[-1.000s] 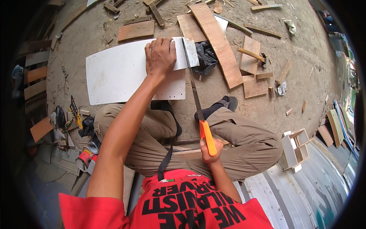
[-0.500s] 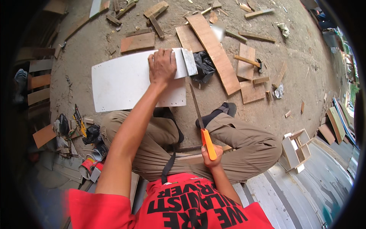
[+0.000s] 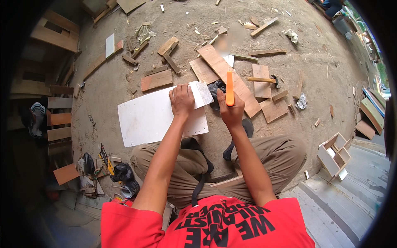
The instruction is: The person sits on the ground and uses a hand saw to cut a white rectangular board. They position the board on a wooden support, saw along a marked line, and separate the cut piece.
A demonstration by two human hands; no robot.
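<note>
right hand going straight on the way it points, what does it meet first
Probably the black plastic bag just ahead of the right hand, though depth is unclear and it might pass above.

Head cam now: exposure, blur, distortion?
Head view: left side falls into shadow, right rim runs brighter; a hazy blurred patch sits just beyond the long plywood strip; corners go black from the fisheye circle; the white board and orange saw handle read fairly sharp.

Soft daylight dims leftward (the curved rim is black), one upper patch blurred.
</note>
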